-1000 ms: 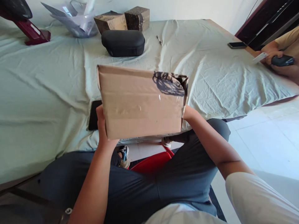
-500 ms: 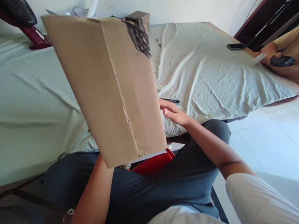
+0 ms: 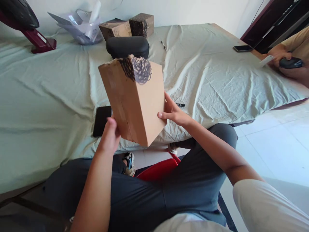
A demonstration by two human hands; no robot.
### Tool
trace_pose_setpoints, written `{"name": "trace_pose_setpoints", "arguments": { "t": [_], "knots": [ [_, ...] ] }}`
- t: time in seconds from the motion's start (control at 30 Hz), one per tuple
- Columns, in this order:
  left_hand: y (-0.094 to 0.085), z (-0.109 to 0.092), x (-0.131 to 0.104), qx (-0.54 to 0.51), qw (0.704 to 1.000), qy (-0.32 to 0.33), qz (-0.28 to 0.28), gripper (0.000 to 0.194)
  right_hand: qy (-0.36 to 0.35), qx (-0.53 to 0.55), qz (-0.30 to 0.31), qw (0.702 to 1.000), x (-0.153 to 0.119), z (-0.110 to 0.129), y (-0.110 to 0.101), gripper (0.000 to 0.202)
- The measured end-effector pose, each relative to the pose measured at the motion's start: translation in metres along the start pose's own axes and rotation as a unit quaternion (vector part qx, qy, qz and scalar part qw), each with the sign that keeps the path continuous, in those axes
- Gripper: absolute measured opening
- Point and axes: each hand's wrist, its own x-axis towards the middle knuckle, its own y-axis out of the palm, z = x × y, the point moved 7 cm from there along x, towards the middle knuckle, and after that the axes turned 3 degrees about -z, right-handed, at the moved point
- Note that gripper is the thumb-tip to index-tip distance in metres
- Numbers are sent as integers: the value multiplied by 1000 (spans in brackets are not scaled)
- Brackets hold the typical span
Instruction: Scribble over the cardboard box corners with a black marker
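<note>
Between my hands, tilted above the front edge of the cloth-covered surface, is a brown cardboard box [image 3: 130,106]. Dark scribbles cover its upper corner across two faces. My left hand [image 3: 110,135] grips the lower left side, its thumb showing and the other fingers hidden behind the box. On the right face, my right hand [image 3: 175,112] holds the edge with the thumb in front and fingers behind. A black marker [image 3: 180,104] lies on the cloth just past my right hand. Beside my left hand lies a dark flat tablet-like thing [image 3: 102,120], partly covered.
Behind the box sit a black case [image 3: 127,45], two scribbled cardboard boxes [image 3: 142,25] and a clear plastic basket [image 3: 84,32]. A maroon stand [image 3: 42,42] is at far left. At right, a phone [image 3: 242,48] lies near another person's hands [image 3: 280,56].
The box has come lower and turned, so a corner edge and two faces now show. My right thumb now rests on it, and the black case and tablet-like thing have come into view.
</note>
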Motion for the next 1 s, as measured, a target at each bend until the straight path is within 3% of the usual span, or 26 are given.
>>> {"name": "trace_pose_setpoints", "arguments": {
  "t": [0.17,0.3,0.37,0.47,0.57,0.73,0.83,1.0],
  "knots": [
    [14,-23,0,41,997,60,8,70,-28,-27,-11,999,3,2,-19,129],
    [11,-43,-6,182,967,152,-91,47,-41,-89,-15,995,1,1,-27,107],
    [11,-45,-10,172,967,154,-108,44,-54,-126,-27,990,-1,2,-27,104],
    [19,-41,-16,60,988,143,-26,67,-93,-199,-53,974,-2,4,-24,110],
    [26,-39,-24,57,988,140,42,80,-134,-255,-62,956,-3,5,-17,122],
    [22,-38,-32,85,993,88,-5,81,-144,-281,-69,946,-7,2,-8,127],
    [25,-45,-32,104,988,112,-21,82,-132,-280,-85,947,-11,-2,-7,122],
    [35,-45,-29,87,979,177,48,97,-153,-315,-100,931,-9,-8,-3,90]
  ]
}}
